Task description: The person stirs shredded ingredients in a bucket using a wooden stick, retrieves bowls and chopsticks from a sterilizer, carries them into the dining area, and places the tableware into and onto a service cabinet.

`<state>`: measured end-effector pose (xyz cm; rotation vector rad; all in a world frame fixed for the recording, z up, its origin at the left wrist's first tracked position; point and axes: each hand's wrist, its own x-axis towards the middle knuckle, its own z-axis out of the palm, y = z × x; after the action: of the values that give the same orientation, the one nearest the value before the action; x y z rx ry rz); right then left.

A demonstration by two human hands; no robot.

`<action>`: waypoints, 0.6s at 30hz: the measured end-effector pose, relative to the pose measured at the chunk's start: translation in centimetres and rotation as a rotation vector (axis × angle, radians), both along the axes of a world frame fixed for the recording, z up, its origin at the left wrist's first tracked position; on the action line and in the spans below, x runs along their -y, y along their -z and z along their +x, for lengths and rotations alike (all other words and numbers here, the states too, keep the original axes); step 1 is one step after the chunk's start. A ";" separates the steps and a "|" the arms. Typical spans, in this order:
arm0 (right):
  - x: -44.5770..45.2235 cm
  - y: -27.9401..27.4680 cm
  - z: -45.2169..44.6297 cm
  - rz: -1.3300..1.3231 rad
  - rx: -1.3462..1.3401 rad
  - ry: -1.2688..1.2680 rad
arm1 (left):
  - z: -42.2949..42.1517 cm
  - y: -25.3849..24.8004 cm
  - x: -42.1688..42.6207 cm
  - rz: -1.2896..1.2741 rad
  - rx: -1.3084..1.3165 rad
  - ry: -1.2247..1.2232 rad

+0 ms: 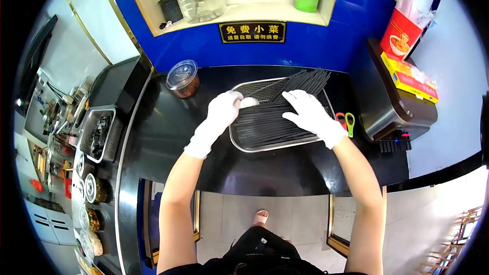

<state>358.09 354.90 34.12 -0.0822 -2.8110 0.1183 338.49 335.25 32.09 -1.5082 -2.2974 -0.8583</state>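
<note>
A rectangular metal mesh basket (250,148) on the black counter holds many black chopsticks (270,125). Most lie lengthwise in it, while a slanted bunch (315,79) rests across the back right corner. My left hand (224,109), in a white glove, is at the basket's left side with its fingers curled in. A thin dark chopstick seems to run from its fingertips toward the back right; the exact grip is partly hidden. Over the right half of the pile, my white-gloved right hand (309,113) touches the chopsticks, thumb and fingers apart.
A lidded clear tub (183,79) stands back left on the counter (168,122). Right of the basket lie red and green-handled tools (346,120), beside a metal dispenser box (389,97). Farther left are a metal cutlery bin (98,135) and several lidded containers (90,188).
</note>
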 end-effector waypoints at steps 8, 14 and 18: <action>1.9 -0.1 -12.5 -0.819 0.175 0.238 | -1.9 -2.3 -4.5 -0.646 0.462 -0.097; 2.2 2.9 -15.1 -0.925 0.250 0.287 | -2.1 -1.1 -5.1 -0.641 0.414 -0.156; 3.5 1.7 -15.2 -0.864 0.376 0.361 | -1.6 1.6 -5.1 -0.367 0.262 -0.131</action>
<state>342.93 351.38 32.38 -0.8725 -2.8034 1.3247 336.84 340.34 30.51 -1.4255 -2.8375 -0.6578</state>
